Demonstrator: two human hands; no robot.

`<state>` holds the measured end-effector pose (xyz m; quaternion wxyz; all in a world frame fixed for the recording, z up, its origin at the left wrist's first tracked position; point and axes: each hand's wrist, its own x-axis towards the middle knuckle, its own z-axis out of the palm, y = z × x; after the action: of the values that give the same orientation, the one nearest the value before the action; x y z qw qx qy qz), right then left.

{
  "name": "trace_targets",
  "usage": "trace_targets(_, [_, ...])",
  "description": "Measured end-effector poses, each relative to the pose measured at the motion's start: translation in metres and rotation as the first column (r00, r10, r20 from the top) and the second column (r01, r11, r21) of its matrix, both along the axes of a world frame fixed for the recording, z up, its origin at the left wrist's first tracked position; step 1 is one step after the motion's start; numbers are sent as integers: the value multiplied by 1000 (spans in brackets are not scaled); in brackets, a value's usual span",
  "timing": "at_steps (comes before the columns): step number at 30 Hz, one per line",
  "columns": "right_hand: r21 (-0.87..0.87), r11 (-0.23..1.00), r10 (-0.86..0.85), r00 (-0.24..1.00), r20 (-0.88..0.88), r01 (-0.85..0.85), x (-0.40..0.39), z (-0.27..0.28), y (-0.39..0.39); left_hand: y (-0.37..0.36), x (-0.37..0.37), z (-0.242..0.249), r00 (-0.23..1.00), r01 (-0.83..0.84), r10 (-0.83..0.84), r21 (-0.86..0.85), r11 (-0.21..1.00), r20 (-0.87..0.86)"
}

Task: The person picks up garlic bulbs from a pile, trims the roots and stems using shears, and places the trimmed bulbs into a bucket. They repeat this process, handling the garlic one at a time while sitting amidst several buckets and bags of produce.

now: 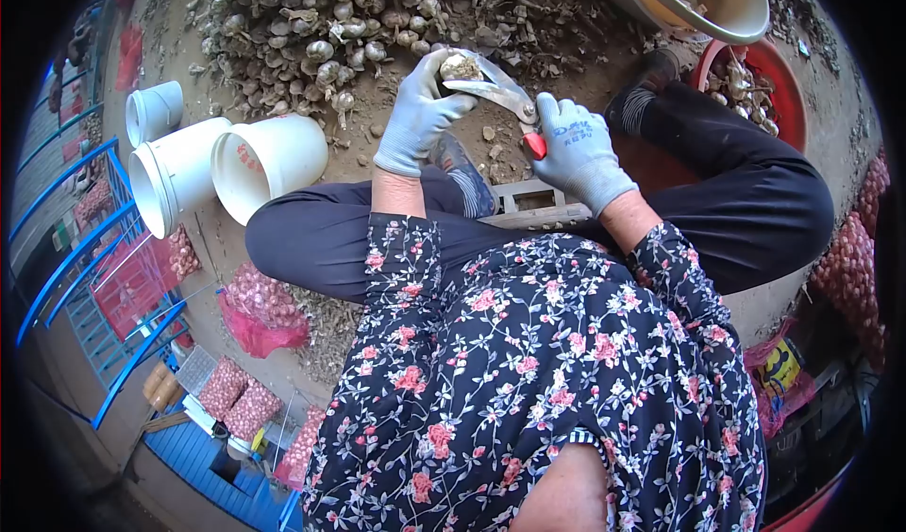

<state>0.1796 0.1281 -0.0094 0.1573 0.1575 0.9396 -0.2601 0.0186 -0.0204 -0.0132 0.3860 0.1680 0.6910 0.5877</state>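
My left hand (420,112), in a grey work glove, holds a garlic bulb (460,67) between thumb and fingers. Gloved the same way, my right hand (578,150) is wrapped round the red handle of a pair of pruning shears (505,93). The blades are parted and lie against the bulb, one on its far side and one on its near side. Most of the handle is hidden in my right palm. Beyond my hands a large heap of garlic bulbs (321,50) with dry stalks covers the ground.
White buckets (179,168) lie tipped on the left. A pale tub (746,27) and a red basin (793,88), both with garlic inside, stand at the upper right. Pink net sacks (264,310) of garlic sit around. Blue metal railings (80,244) run along the far left.
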Motion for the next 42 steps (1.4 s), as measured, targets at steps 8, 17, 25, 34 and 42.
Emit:
trace_targets(8, [-6,999,54,998,28,-54,2,9,0,2,4,-8,978,160,-172,-101,982,-121])
trace_targets(17, [-209,973,124,983,134,-94,11,-9,9,-3,-3,-3,966,242,-224,-151,958,125])
trace_targets(25, [-316,892,-303,946,117,324,10,-34,-3,101,19,22,958,-28,-14,145,989,285])
trace_targets(34, [-409,685,-488,796,358,603,13,-47,5,124,-10,-75,919,-209,157,-111,972,-361])
trace_targets(42, [-353,719,-401,772,492,599,24,-28,-15,19,-45,-124,893,-439,129,-773,458,-430])
